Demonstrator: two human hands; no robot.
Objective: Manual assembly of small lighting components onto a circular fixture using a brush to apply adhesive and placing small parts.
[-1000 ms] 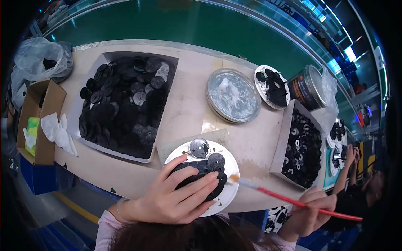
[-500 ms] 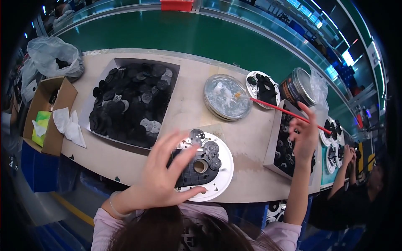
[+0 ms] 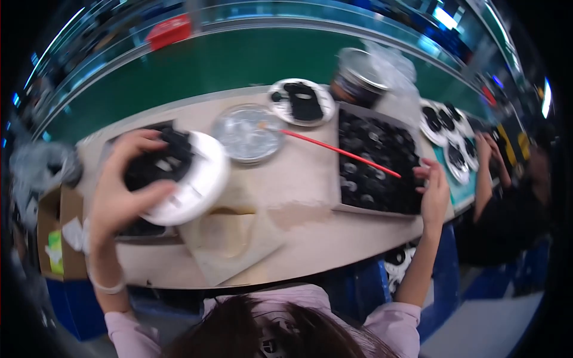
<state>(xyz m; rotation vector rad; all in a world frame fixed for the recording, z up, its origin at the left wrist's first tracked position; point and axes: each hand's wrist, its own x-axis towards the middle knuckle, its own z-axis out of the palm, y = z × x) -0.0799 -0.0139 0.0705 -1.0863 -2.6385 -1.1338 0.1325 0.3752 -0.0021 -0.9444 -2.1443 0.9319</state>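
A white plate (image 3: 192, 179) carrying black parts (image 3: 156, 167) tilts above the tray at left. A thin red brush (image 3: 340, 153) slants toward a silvery dish (image 3: 248, 132), its tip seemingly touching.

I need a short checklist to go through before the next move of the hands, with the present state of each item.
1. Left hand has a firm hold on the white plate, palm over the black parts on it: ok.
2. Plate kept level: not ok, it is lifted and tilted over the tray at the left.
3. Right hand grips the red brush: ok.
4. Brush tip rests in the round silver dish: ok, it reaches the dish.
5. No part has slipped off the plate: cannot tell, the picture is blurred.
6. Co-worker's hand at the right is apart from the person's own hands: ok.
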